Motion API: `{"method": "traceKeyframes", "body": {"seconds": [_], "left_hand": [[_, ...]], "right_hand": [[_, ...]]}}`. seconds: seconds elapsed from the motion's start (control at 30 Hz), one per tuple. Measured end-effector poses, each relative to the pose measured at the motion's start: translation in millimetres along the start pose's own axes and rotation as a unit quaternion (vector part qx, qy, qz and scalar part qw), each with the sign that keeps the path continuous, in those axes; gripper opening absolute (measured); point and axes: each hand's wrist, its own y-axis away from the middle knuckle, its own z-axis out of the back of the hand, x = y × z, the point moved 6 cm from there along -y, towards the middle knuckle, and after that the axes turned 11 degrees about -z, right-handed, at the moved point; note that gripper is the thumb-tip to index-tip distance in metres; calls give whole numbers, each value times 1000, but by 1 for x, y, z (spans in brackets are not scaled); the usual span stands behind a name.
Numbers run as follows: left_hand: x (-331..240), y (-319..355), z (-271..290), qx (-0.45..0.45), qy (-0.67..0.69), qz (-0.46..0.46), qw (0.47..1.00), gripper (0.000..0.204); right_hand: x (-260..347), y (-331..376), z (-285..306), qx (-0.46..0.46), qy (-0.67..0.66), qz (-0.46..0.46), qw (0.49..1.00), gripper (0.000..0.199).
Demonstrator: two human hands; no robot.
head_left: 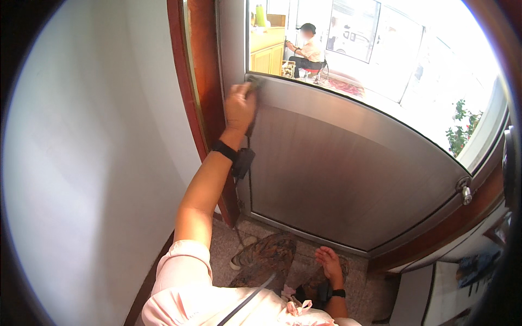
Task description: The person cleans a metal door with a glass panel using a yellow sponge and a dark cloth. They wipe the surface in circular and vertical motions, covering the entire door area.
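A person's left hand [240, 106] presses a small dark cloth [254, 82] against the upper left corner of a brushed-metal door panel [348, 168], fingers closed over the cloth just below the glass pane [380, 49]. A dark strap [242, 162] hangs from the wrist beneath the fingers. The right hand [329, 261] hangs low near the floor [359, 282], fingers loosely spread and holding nothing. A red wooden frame [204, 98] stands just left of the raised fingers, a lock [465, 191] far to their right.

The left hand [240, 106] covers most of a dark cloth [254, 82]; the seated person [308, 49] beyond the glass is too small to make out.
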Motion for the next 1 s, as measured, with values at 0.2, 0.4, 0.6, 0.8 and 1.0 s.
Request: {"method": "traceKeyframes", "body": {"seconds": [0.2,0.4,0.6,0.8,1.0], "left_hand": [[-26,2,-14,83,-73,-84,990,47],[-38,6,-24,118,-70,-57,989,44],[-13,4,-14,98,-102,37,989,50],[-63,25,-48,80,-47,19,996,52],[-101,36,-68,174,34,-104,979,49]], "right_hand": [[7,1,-10,2,10,-2,1000,20],[2,-5,-12,-9,39,-6,999,20],[1,3,-8,-12,23,2,1000,21],[7,5,-8,-11,25,19,999,22],[1,2,-8,-12,63,13,998,22]]}}
